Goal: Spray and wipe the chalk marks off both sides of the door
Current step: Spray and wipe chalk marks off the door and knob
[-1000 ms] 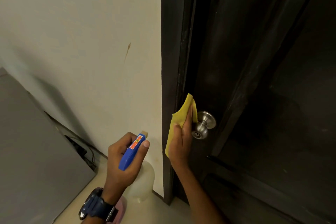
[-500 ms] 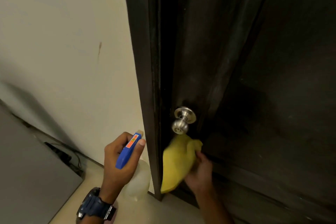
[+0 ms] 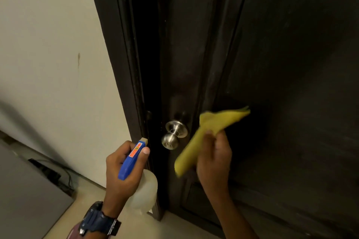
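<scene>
Left hand point(image 3: 120, 169): grips the spray bottle point(image 3: 134, 163), nozzle near the door frame point(image 3: 120, 48).
Knob point(image 3: 173, 135): between both hands.
Right hand point(image 3: 213, 155): holds the blurred yellow cloth point(image 3: 204, 137), seemingly against the dark door point(image 3: 291, 83).

The right hand point(image 3: 213, 153) has moved the yellow cloth point(image 3: 206, 136) from under the door knob point(image 3: 173, 135) up to the knob's right side, cloth above the fingers.

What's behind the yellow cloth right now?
Behind the crumpled yellow cloth, which the right hand holds, only the dark wooden door panel shows. Any chalk directly under the cloth is covered. The round silver metal doorknob sits clear, left of it.
</scene>
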